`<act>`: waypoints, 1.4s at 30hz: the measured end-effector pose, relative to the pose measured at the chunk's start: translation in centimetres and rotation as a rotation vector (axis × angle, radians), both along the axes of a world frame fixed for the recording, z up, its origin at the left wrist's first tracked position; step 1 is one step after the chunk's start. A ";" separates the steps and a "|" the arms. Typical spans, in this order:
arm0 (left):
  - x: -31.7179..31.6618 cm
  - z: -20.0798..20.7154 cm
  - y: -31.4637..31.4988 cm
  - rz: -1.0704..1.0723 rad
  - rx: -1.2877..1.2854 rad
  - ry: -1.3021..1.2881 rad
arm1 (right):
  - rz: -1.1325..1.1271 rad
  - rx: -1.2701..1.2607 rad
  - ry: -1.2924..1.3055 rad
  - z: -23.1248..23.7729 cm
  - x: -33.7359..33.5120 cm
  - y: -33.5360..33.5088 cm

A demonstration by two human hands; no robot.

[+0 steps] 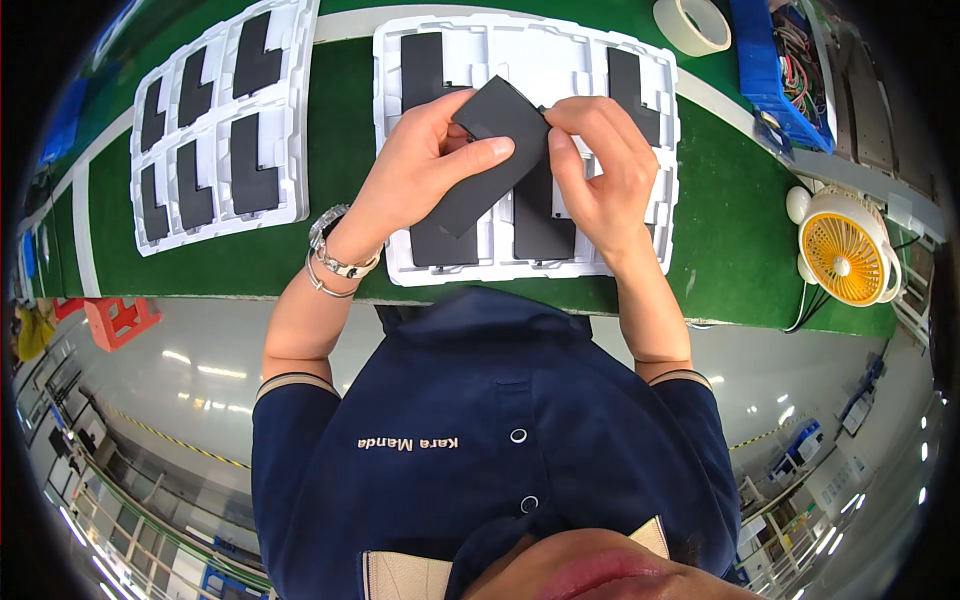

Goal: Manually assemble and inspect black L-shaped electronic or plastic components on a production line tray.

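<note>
My left hand [415,170] holds a flat black L-shaped piece [500,112], thumb on its face and fingers behind it. The piece is tilted above a white moulded tray [540,50]. At its upper right edge my right hand [605,170] pinches with thumb and forefinger, close to a small dark tab; what exactly the fingertips grip is too small to make out. Similar black pieces lie in the tray below, such as one piece [422,62] at the far left and another piece [626,85] at the far right. My hands partly hide the others.
A second white tray [220,120] with several black L-shaped pieces stands on the left of the green table [345,130]. To the right are a white ring-shaped roll [692,25], a blue bin [760,75] of wires and a white-and-orange fan [842,260]. A red stool [122,322] stands below the table edge.
</note>
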State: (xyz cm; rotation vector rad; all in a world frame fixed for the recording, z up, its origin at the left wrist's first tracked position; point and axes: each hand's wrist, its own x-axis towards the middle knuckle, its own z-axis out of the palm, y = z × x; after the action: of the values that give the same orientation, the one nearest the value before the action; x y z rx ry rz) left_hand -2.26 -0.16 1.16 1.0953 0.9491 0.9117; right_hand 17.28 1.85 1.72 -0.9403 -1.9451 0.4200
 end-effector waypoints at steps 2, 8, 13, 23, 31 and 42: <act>0.1 -0.2 -0.1 -0.005 -0.003 0.002 | -0.017 0.130 -0.133 0.1 0.0 -0.1; -0.2 -0.8 0.3 0.001 0.003 0.019 | 0.015 0.147 -0.153 0.2 0.5 0.6; 0.0 -0.4 0.1 -0.023 0.019 0.016 | 0.041 -0.685 0.346 0.5 1.0 0.2; 0.0 -0.3 0.0 -0.113 0.018 0.023 | 0.152 -0.846 0.364 0.9 1.3 -0.1; -0.4 -0.5 0.2 -0.174 0.002 0.001 | 0.239 -0.923 0.506 1.0 1.2 -0.2; -0.7 0.1 -0.1 -0.369 -0.035 0.034 | 0.338 -0.953 0.172 1.8 1.9 -0.1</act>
State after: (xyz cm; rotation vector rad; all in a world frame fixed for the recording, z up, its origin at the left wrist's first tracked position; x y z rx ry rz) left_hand -3.00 -0.23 1.23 1.2093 0.7541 0.5740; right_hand 19.18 1.77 3.47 -1.0758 -1.7164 1.6591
